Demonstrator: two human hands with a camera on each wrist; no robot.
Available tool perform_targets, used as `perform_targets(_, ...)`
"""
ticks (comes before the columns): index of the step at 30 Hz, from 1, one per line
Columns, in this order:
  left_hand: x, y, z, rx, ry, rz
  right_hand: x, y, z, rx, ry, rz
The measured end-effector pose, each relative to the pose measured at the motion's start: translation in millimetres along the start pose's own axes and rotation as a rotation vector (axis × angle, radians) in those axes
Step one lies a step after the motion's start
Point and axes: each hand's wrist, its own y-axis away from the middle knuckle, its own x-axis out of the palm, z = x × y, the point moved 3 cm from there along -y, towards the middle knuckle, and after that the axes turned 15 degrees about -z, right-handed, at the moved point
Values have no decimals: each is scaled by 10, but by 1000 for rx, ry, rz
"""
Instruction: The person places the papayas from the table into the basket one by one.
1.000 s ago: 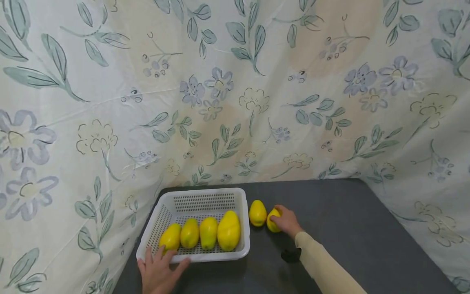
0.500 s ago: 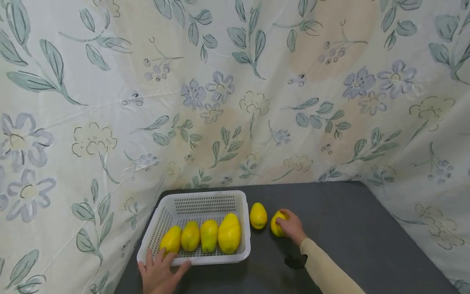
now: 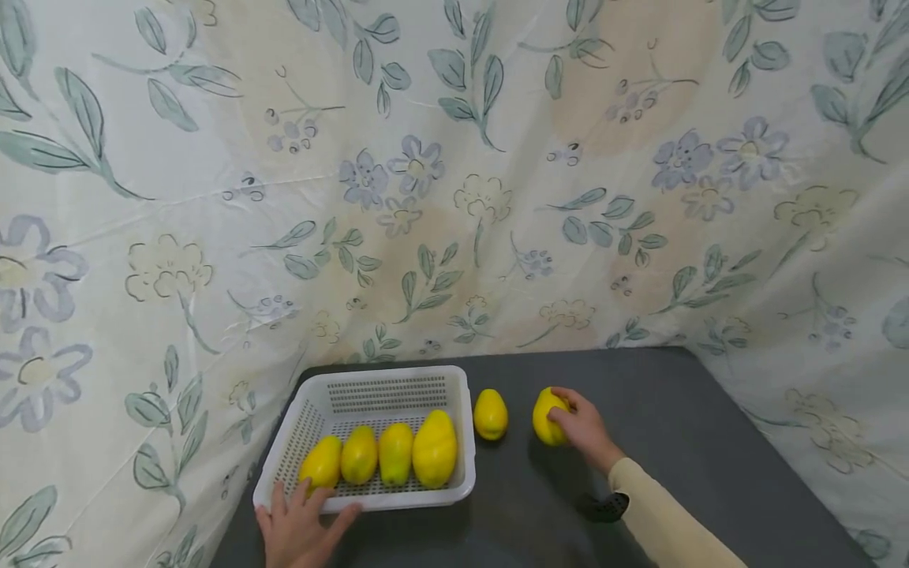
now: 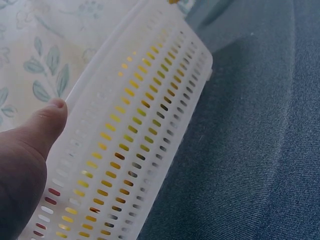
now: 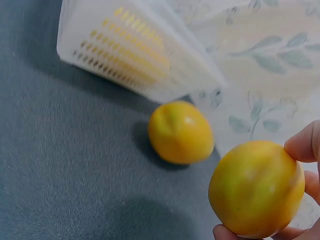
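My right hand [image 3: 588, 430] holds a yellow papaya [image 3: 547, 422] between thumb and fingers, raised over the dark table with its shadow below. In the right wrist view, the thumb and fingertips grip the sides of this held papaya [image 5: 255, 187]. Another papaya [image 3: 491, 415] rests on the table just right of the white plastic basket [image 3: 398, 500]. My left hand [image 3: 298, 525] grips the basket's front left rim, fingers over into the basket. Its thumb [image 4: 47, 122] lies along the outer wall in the left wrist view. Several papayas [image 3: 435, 450] lie in a row inside.
The dark grey table [image 3: 639, 394] ends at a floral cloth [image 3: 525, 237] that hangs behind it and at both sides. A black strap-like piece [image 3: 602, 507] shows under my right wrist, beside the cream sleeve [image 3: 667, 513].
My right hand has lifted the papaya off the table and moved it to the right, away from the one beside the basket. The left hand stays on the basket rim.
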Motion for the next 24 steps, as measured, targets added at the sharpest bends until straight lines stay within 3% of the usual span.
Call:
perform_targets(6, 5, -11, 26, 2, 17, 30, -150, 187, 159, -23, -55, 18)
perform_targets(12, 12, -15, 32, 4, 34, 7, -258, 359, 212, -32, -99, 38)
perform_targets(24, 14, 0, 22, 0, 47, -14, -299, 508, 244, -10, -133, 58)
